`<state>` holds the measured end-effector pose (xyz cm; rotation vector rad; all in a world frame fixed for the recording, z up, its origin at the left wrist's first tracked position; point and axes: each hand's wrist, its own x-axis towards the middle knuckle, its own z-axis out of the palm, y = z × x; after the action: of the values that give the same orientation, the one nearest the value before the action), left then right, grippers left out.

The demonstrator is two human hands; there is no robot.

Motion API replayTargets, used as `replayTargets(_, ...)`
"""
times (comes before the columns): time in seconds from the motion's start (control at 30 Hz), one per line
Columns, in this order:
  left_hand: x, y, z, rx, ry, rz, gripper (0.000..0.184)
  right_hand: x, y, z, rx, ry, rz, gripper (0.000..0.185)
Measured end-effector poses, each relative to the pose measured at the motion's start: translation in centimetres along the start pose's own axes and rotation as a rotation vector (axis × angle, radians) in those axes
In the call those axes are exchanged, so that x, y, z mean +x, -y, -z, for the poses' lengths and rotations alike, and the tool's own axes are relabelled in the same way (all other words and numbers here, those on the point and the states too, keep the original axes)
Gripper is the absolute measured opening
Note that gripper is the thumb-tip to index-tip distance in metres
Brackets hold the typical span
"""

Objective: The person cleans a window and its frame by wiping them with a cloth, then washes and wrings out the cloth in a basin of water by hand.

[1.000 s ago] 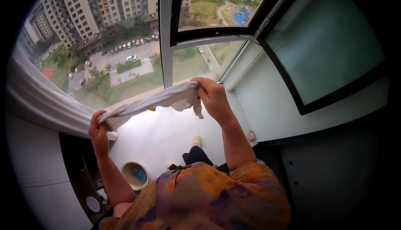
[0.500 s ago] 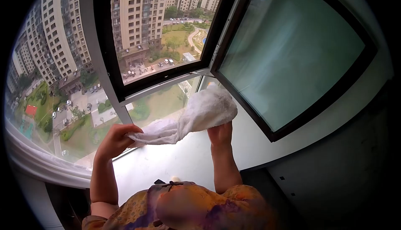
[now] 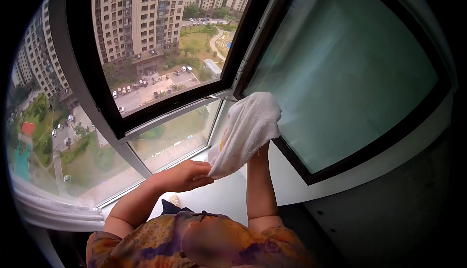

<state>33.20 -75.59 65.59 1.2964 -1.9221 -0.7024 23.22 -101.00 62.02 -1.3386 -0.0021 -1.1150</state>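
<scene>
A white terry towel (image 3: 250, 129) is bunched and raised in front of the window corner, hanging down toward the left. My left hand (image 3: 189, 175) pinches its lower left end between thumb and fingers. Under the towel's right side, my right hand (image 3: 261, 152) holds it up; the cloth covers its fingers, and only the lower part of the hand and the wrist show. Just behind the towel stands an open window sash (image 3: 350, 83) with a dark frame and greenish glass.
The dark window frame (image 3: 170, 97) surrounds an opening with tall buildings and grounds far below. Fixed panes lie under and left of it. A metal stay (image 3: 221, 97) joins frame and sash. A white curtain (image 3: 53, 212) hangs at left, and a white sill (image 3: 209, 200) lies below my arms.
My left hand has moved right, closer to my right hand. The towel, stretched sideways before, now hangs gathered and more upright. The view has shifted slightly.
</scene>
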Motion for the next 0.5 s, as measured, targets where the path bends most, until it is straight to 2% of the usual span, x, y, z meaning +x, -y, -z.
replayTargets(0.03, 0.6, 1.2, 0.1, 0.145, 0.062, -0.004, 0.047, 2.3, 0.5, 0.3, -0.21, -0.009, 0.083, 0.048)
replayTargets(0.07, 1.2, 3.1, 0.1, 0.195, -0.07, -0.169, 0.061, 3.7, 1.5, 0.7, -0.424, -0.027, 0.151, 0.051)
replayTargets(0.13, 1.7, 4.6, 2.8, 0.277, -0.15, -0.157, 0.067, 7.2, 3.6, 0.4, -0.848, -0.078, 0.315, 0.056)
replayTargets(0.2, 2.2, 5.9, 5.6, 0.156, -0.198, -0.032, 0.067, 10.4, 5.0, -1.2, -0.989, -0.11, 0.337, 0.057)
replayTargets(0.27, 3.0, 7.5, 8.0, 0.134, -0.236, -0.063, 0.067, 15.0, 4.4, 0.1, -1.46, 0.048, 0.626, 0.058)
replayTargets(0.3, 3.8, 8.3, 9.0, 0.123, -0.239, -0.072, 0.067, 16.6, 4.0, -0.3, -1.474, 0.055, 0.625, 0.058)
replayTargets(0.37, 6.1, 9.4, 10.8, 0.112, -0.261, -0.148, 0.066, 19.7, 3.9, -2.0, -1.908, 0.098, 0.458, 0.057)
replayTargets(0.4, 7.4, 9.7, 11.5, 0.107, -0.266, -0.162, 0.066, 21.0, 4.2, -3.2, -2.057, 0.091, 0.256, 0.055)
replayTargets(0.47, 10.5, 9.9, 12.7, 0.174, -0.267, -0.259, 0.065, 23.4, 0.6, 2.2, -1.803, 0.046, 0.201, 0.049)
replayTargets(0.5, 12.1, 10.0, 13.2, 0.188, -0.264, -0.285, 0.065, 24.0, 0.5, 2.4, -1.726, 0.058, 0.196, 0.046)
